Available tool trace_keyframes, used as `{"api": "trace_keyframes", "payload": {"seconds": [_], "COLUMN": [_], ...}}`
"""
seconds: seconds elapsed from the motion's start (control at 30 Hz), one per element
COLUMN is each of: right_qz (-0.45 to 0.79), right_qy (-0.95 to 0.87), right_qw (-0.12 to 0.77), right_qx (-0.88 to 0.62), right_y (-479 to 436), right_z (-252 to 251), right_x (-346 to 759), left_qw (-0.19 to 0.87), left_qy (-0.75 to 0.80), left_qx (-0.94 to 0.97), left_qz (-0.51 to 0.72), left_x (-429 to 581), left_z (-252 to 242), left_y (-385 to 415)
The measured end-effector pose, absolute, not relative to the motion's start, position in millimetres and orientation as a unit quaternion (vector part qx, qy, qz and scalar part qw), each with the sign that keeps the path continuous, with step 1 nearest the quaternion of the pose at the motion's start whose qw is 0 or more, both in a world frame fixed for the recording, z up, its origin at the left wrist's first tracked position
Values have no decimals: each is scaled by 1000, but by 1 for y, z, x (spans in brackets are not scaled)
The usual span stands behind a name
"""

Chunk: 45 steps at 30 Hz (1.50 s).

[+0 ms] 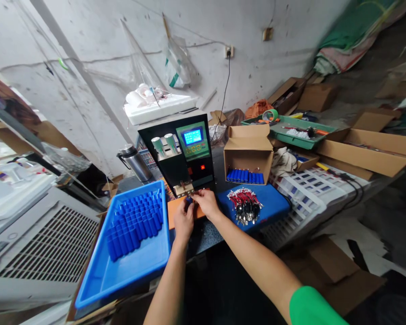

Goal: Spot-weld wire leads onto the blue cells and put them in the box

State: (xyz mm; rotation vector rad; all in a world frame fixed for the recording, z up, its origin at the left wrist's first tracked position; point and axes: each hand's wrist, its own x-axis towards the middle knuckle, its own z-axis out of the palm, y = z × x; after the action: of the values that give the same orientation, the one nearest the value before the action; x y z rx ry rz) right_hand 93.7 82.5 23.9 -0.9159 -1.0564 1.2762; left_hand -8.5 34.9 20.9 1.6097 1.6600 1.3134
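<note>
Both my hands meet at the front of a black spot welder [162,171] with a lit blue screen. My left hand [183,220] is closed on a blue battery cell [189,199], only a small part of which shows. Close against it, my right hand [207,203] pinches with its fingertips just below the welding head [183,188]; what they hold is too small to make out. Under the hands lies an orange block [175,212]. To the right, a bundle of red and black wire leads [245,205] rests on a blue pad [270,203].
A blue tray [122,280] with rows of blue battery cells [135,228] stands left. Behind the pad, an open cardboard box [248,151] holds several blue cells. A steel flask [135,162] stands behind the tray. Farther right are a green tray [301,137] and a white crate [297,198].
</note>
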Motion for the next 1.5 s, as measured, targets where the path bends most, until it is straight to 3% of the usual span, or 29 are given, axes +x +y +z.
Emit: {"api": "trace_keyframes", "payload": {"seconds": [1.5], "right_qz": [532], "right_qy": [-481], "right_qw": [572], "right_qx": [-398], "right_y": [86], "right_z": [21], "right_x": [97], "left_qw": [217], "left_qy": [610], "left_qx": [597], "left_qz": [474], "left_x": [-11], "left_z": [15], "left_y": [37]}}
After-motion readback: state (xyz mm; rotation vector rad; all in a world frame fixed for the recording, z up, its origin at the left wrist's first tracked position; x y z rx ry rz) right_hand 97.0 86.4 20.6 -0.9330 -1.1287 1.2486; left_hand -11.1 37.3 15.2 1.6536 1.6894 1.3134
